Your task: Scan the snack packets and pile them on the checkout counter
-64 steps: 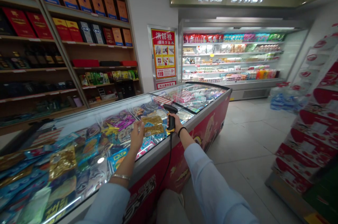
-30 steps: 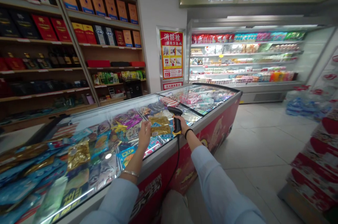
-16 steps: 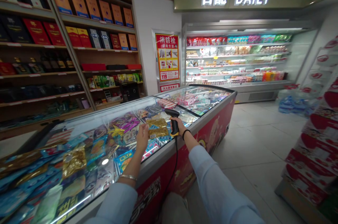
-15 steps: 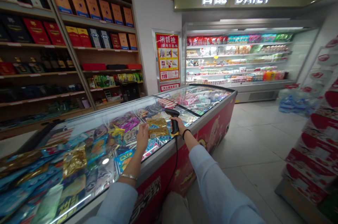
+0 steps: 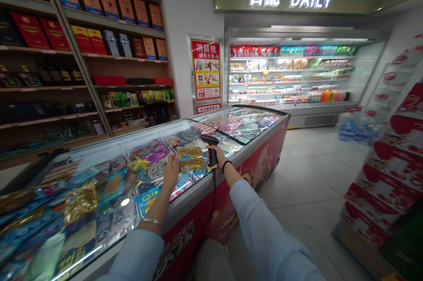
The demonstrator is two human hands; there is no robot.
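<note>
My right hand (image 5: 218,157) is wrapped round the grip of a black and yellow barcode scanner (image 5: 212,154), its head tilted over the freezer. A black cord hangs from the scanner's handle. To the left, my left hand (image 5: 172,167) is closed at the left edge of a shiny gold packet (image 5: 192,159) with a blue band across it. The packet lies between both hands, above the chest freezer (image 5: 228,192). Below it are many bright ice-cream packets, including a purple one (image 5: 155,153) and a blue and yellow one (image 5: 147,199).
Shelves of boxes and bottles (image 5: 109,80) line the left wall. A lit open chiller (image 5: 291,73) stands at the back, with bottled water packs (image 5: 353,129) near its right end. Stacked red cartons (image 5: 380,184) rise on the right beside the tiled floor (image 5: 307,175).
The camera view has turned slightly to the right, so the scene sits a little further left. Both hands keep about the same pose, with the scanner still in the right one.
</note>
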